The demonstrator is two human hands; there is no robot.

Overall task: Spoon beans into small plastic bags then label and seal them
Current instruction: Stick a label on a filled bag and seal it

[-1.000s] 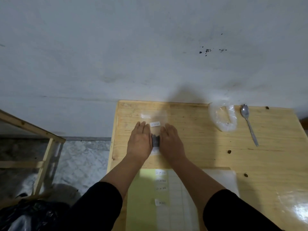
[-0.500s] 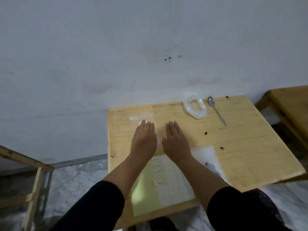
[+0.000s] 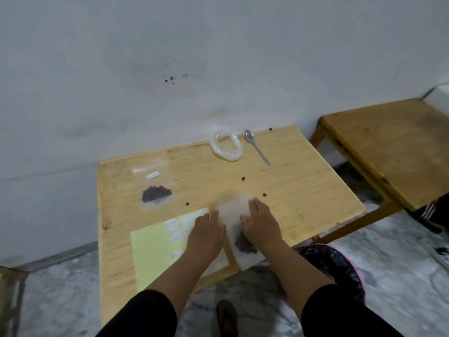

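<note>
Head view: both hands, left hand [image 3: 206, 231] and right hand [image 3: 261, 223], fingers spread flat, flank a bean-filled bag [image 3: 237, 222] on the desk [image 3: 303, 190]; press evenly along its seal.

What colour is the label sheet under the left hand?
Pale yellow-green label sheet, clearest in the head view.
</note>
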